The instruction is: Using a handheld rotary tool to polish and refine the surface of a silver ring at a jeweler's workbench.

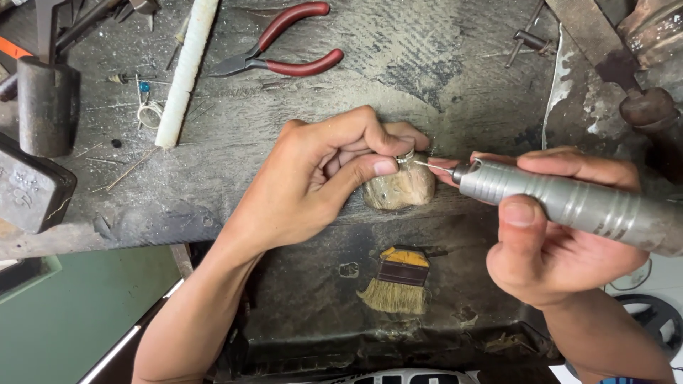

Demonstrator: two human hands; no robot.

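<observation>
My left hand (324, 171) pinches a small silver ring (405, 156) between thumb and fingers, pressed against a worn wooden bench peg (402, 190). In my right hand (551, 242) lies a grey metal rotary handpiece (569, 203), gripped like a pen. Its thin bit (434, 167) points left and meets the ring.
Red-handled pliers (288, 53) and a white rod (183, 71) lie at the back of the dark workbench (427, 78). Black metal blocks (32, 188) stand at the left. A small brush (397, 281) rests in the tray below the peg. Rusty tools (640, 99) sit at the right.
</observation>
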